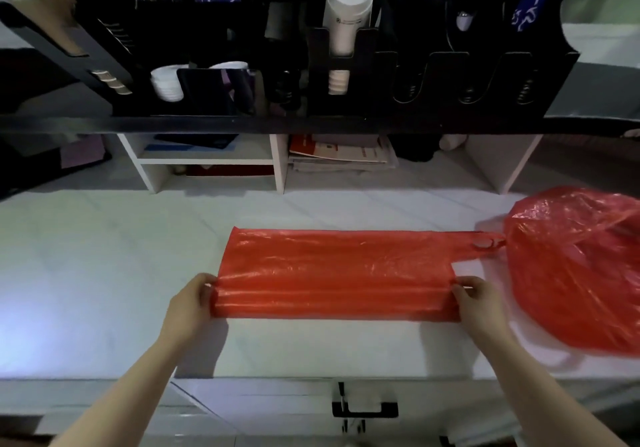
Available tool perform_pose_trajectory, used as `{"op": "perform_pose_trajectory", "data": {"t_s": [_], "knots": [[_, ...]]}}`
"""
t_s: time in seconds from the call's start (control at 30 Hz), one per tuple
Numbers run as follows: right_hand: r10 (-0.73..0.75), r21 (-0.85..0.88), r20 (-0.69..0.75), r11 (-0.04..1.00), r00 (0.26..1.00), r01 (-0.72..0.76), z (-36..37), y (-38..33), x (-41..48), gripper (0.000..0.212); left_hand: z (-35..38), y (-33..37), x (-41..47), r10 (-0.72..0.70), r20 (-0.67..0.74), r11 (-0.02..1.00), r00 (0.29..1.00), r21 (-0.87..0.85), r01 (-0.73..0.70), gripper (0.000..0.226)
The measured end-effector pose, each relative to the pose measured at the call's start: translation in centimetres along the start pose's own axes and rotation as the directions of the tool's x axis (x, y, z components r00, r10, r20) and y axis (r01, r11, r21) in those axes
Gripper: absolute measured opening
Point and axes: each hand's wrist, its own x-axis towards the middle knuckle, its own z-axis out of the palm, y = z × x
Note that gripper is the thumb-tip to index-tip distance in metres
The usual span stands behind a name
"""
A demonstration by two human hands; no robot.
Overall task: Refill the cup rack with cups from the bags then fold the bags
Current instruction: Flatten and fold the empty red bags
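A flattened red plastic bag (pixel 332 266) lies lengthwise across the white counter (pixel 104 273), its near long edge folded over. My left hand (pixel 192 303) pinches that folded edge at the bag's left end. My right hand (pixel 476 299) pinches it at the right end, by the handles. A second red bag (pixel 578 270), crumpled and puffed up, sits at the right on top of a white bag (pixel 540 349). Above the counter stands the black cup rack (pixel 381 76), with a stack of white cups (pixel 348 10) in one slot and more white cups (pixel 168 83) at the left.
Under the rack, white shelf cubbies (pixel 280 166) hold papers and boxes. A black drawer handle (pixel 363 408) is on the cabinet front below the counter edge. A brown cup stack (pixel 110 81) sits in the rack's left slot.
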Motion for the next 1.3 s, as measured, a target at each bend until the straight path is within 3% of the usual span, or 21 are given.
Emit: {"op": "perform_pose_trajectory", "data": {"t_s": [0.2,0.37,0.5,0.57,0.63,0.7,0.77,0.87,0.97,1.3], "knots": [[-0.033,-0.103,0.04,0.994,0.999,0.037,-0.4,0.1,-1.2,0.022,-0.9,-1.1,-0.5,-0.074,0.213,0.968,0.974,-0.218,0.122,0.035],[-0.043,-0.098,0.024,0.994,0.999,0.045,-0.5,-0.3,-1.3,0.022,-0.7,-1.2,-0.6,-0.111,0.181,0.977,0.977,-0.159,0.14,0.037],[-0.055,-0.125,0.007,0.991,0.998,0.056,-0.8,-0.5,-1.2,0.029,-1.0,0.7,-0.9,-0.121,0.239,0.957,0.963,-0.231,0.178,0.071],[-0.064,-0.157,0.016,0.985,0.998,0.066,-0.7,-1.0,-1.2,0.031,-0.9,1.9,-0.8,-0.102,0.142,0.979,0.985,-0.162,0.125,0.082],[-0.108,-0.169,-0.007,0.98,0.994,0.105,-0.5,-1.3,-1.3,0.03,-0.5,2.8,-0.5,0.034,0.045,0.999,0.998,-0.017,-0.033,0.079],[-0.163,-0.147,-0.039,0.977,0.986,0.155,-0.2,-1.5,-1.6,0.027,0.4,3.9,-0.1,0.181,0.035,0.973,0.983,0.137,-0.184,0.071],[-0.191,-0.107,-0.022,0.976,0.981,0.187,0.1,-1.6,-1.9,0.026,1.8,5.1,0.6,0.229,0.083,0.935,0.97,0.259,-0.243,0.067],[-0.224,-0.119,0.081,0.965,0.971,0.233,0.5,-1.5,-2.0,0.032,3.9,5.3,1.5,0.185,0.26,0.853,0.948,0.437,-0.287,0.062],[-0.246,-0.192,0.106,0.946,0.963,0.263,0.6,-1.1,-1.7,0.031,5.4,3.6,1.5,0.045,0.394,0.817,0.918,0.514,-0.261,0.07],[-0.255,-0.375,0.116,0.883,0.96,0.28,0.8,-1.2,-0.1,0.03,6.7,2.2,1.2,-0.017,0.343,0.76,0.939,0.615,-0.211,0.083]]}}
